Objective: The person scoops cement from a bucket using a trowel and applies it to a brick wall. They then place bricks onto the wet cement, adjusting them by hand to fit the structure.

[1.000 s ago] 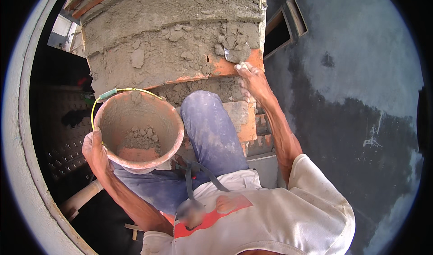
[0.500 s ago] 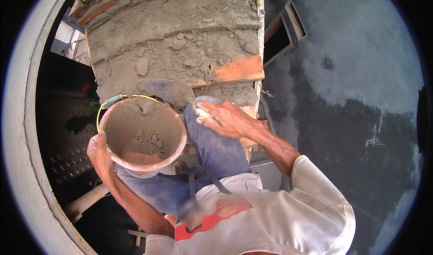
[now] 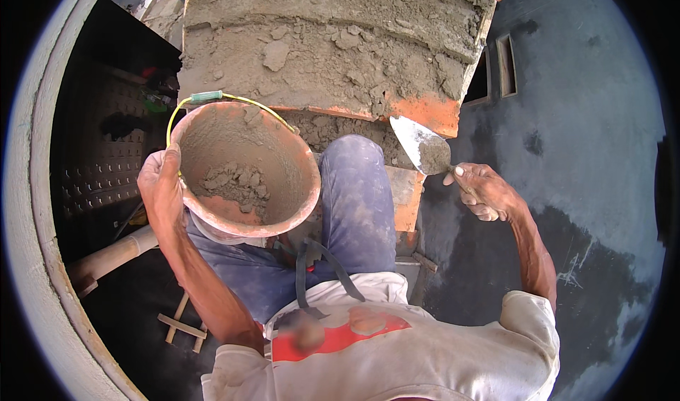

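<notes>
My left hand grips the left rim of a mortar-stained bucket, which tilts toward me above my thigh. Lumpy grey mortar lies in its bottom, and a yellow wire handle with a green grip arches over its far side. Out to the right, my right hand is closed around the handle of a pointed trowel. The trowel's blade points up and left, shiny along one side and smeared with mortar near the handle. Its tip is close to an orange brick tread edge.
Ahead rise steps of orange brick coated with rough mortar. A dark grey plastered wall stands on the right, with a small framed opening. At left are a pale curved edge, a dark drop and a bamboo pole.
My right hand has swung right with the trowel, away from my knee, turning the blade. The bucket has shifted slightly up and right in view, and the view itself has turned.
</notes>
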`<action>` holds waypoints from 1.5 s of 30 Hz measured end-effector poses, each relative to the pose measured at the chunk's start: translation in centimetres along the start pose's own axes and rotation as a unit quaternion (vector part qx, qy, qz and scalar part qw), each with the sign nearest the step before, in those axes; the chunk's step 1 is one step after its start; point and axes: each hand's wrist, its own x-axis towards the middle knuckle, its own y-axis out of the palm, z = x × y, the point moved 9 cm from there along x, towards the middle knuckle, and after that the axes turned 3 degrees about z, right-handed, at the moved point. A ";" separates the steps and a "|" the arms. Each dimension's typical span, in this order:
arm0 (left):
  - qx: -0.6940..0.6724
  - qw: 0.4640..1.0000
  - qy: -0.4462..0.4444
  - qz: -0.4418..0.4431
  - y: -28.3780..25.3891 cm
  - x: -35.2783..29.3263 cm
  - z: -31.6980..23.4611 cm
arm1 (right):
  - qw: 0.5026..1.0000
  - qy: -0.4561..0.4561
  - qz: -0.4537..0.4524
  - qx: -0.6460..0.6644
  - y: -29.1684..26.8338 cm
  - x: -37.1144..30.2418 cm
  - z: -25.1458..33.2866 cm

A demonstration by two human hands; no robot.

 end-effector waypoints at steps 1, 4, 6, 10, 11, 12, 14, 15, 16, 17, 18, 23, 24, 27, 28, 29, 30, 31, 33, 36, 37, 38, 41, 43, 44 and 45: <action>0.000 1.000 -0.006 -0.003 0.0 -0.1 -0.2 | 1.000 0.004 0.010 -0.028 -0.1 0.6 1.0; -0.008 1.000 -0.020 -0.017 -0.1 -0.7 -0.7 | 0.994 0.019 0.031 -0.101 1.0 3.1 4.3; -0.015 0.999 -0.034 -0.018 -0.7 -0.7 0.1 | 0.990 0.040 0.063 -0.117 2.2 5.5 4.9; -0.033 0.998 -0.036 -0.038 -1.4 -1.1 0.8 | 0.983 0.069 0.089 -0.143 3.2 6.5 6.6; -0.046 0.997 -0.032 -0.044 -1.4 -1.0 1.0 | 0.984 0.075 0.099 -0.126 3.8 6.9 6.6; -0.055 0.997 -0.029 -0.048 -1.4 -1.0 1.1 | 0.985 0.067 0.097 -0.123 4.3 7.8 6.6; -0.064 0.996 -0.035 -0.046 -1.1 -1.0 1.5 | 0.989 0.045 0.084 -0.116 5.5 9.5 6.6; -0.056 0.996 -0.048 -0.044 -1.2 -1.5 1.5 | 0.992 0.044 0.090 -0.076 7.5 10.6 7.1; -0.051 0.997 -0.044 -0.037 -0.9 -1.0 0.8 | 0.992 0.030 0.107 -0.064 7.9 11.4 7.4; -0.046 0.997 -0.042 -0.039 -0.7 -1.0 0.5 | 0.991 0.015 0.123 -0.050 7.8 12.0 7.2; -0.037 0.998 -0.040 -0.036 -0.8 -1.3 0.6 | 0.990 0.001 0.140 -0.031 8.0 12.3 7.0; -0.074 0.996 0.027 -0.030 -1.1 0.9 2.9 | 0.977 -0.087 0.110 -0.163 9.0 9.8 10.0; -0.019 0.999 0.021 -0.044 -1.7 0.4 2.2 | 0.971 -0.103 0.091 -0.195 8.8 9.7 10.0; 0.003 0.999 -0.014 -0.029 -0.2 0.3 0.4 | 0.872 -0.273 0.008 -0.406 12.0 7.8 10.1; 0.003 0.999 -0.011 -0.035 -0.5 0.3 0.3 | 0.845 -0.261 0.015 -0.466 13.8 6.1 10.4; 0.004 0.999 -0.011 -0.042 -0.9 0.3 0.6 | 0.840 -0.305 0.030 -0.448 14.9 6.0 10.0; -0.001 0.999 -0.010 -0.041 -0.8 0.5 0.7 | 0.834 -0.345 0.036 -0.429 15.3 5.6 9.5; -0.006 0.999 -0.019 -0.042 -0.8 0.2 1.0 | 0.829 -0.379 0.043 -0.409 15.7 4.9 8.9; -0.014 0.998 -0.035 -0.047 -1.3 -0.6 1.0 | 0.942 -0.213 0.082 -0.248 13.6 3.8 7.0; -0.034 0.997 -0.024 -0.068 -2.7 -0.9 2.2 | 0.991 -0.095 0.094 -0.006 10.5 0.2 5.1; -0.060 0.995 -0.028 -0.079 -2.6 -1.5 1.9 | 0.993 -0.069 0.096 0.030 9.5 -0.5 3.9; -0.066 0.995 -0.025 -0.076 -2.3 -1.6 1.8 | 0.992 -0.045 0.096 0.067 8.4 -1.0 2.8; -0.079 0.994 -0.021 -0.067 -1.7 -1.6 1.5 | 0.984 -0.014 0.097 0.151 8.2 2.3 3.6; -0.084 0.994 -0.033 -0.058 -1.8 -1.5 1.9 | 0.983 -0.028 0.079 0.161 10.4 8.7 6.4; -0.080 0.995 -0.024 -0.050 -1.4 -1.2 1.9 | 0.986 -0.057 0.056 0.145 10.7 11.7 8.6; -0.066 0.996 -0.017 -0.049 -1.4 -1.1 1.8 | 0.987 -0.064 0.066 0.135 10.6 12.7 9.4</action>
